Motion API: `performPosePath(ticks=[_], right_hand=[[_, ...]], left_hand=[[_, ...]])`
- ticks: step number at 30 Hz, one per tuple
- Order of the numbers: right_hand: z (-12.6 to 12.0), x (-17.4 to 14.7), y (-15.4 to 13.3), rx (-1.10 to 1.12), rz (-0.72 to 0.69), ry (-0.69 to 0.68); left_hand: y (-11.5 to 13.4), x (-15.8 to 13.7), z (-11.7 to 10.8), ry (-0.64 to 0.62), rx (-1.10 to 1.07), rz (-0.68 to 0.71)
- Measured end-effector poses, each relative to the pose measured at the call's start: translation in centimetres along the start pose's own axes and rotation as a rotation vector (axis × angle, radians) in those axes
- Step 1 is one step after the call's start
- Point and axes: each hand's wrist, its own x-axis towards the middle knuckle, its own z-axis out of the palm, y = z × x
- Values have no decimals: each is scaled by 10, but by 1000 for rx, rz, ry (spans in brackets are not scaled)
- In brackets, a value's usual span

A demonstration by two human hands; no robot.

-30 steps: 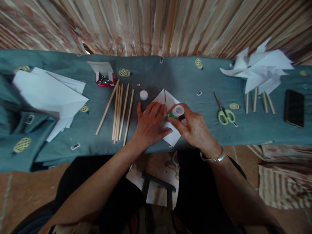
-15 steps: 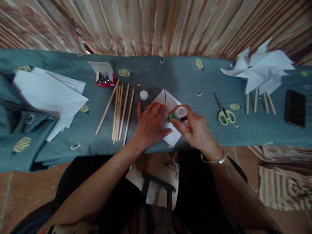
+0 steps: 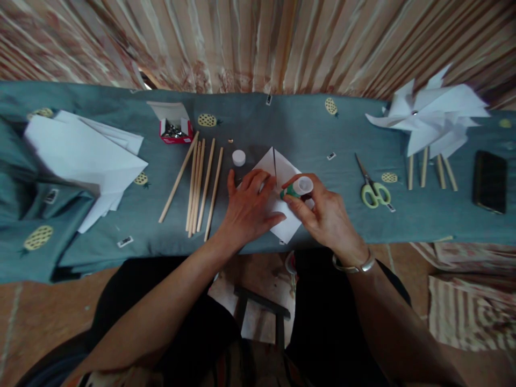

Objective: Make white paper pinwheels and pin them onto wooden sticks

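Note:
A square of white paper [image 3: 287,228] lies cornerwise before me, with a slit running in from its far corner. Spread over its left part is my left hand [image 3: 252,203], fingers apart and pressing the sheet down. My right hand [image 3: 320,207] is wrapped round a green and white glue stick [image 3: 297,187], held tilted over the paper's middle; its working end is hidden at the sheet. The white cap [image 3: 238,157] rests on the cloth just beyond my left fingers.
Several wooden sticks [image 3: 200,183] lie left of the paper, below a red box [image 3: 176,131] of metal pins. Folded white sheets [image 3: 88,156] are farther left. On the right are green-handled scissors [image 3: 373,188], paper pinwheels [image 3: 433,115] on sticks and a dark phone [image 3: 489,181].
The glue stick and my right hand have shifted very slightly to the right. My left hand stays on the paper.

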Motion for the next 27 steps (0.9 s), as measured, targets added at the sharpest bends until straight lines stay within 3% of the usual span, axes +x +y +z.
performPosePath(ticks=[27], right_hand=[[7,13,2,-5,40,65]], left_hand=[[2,1,3,15,10,-30]])
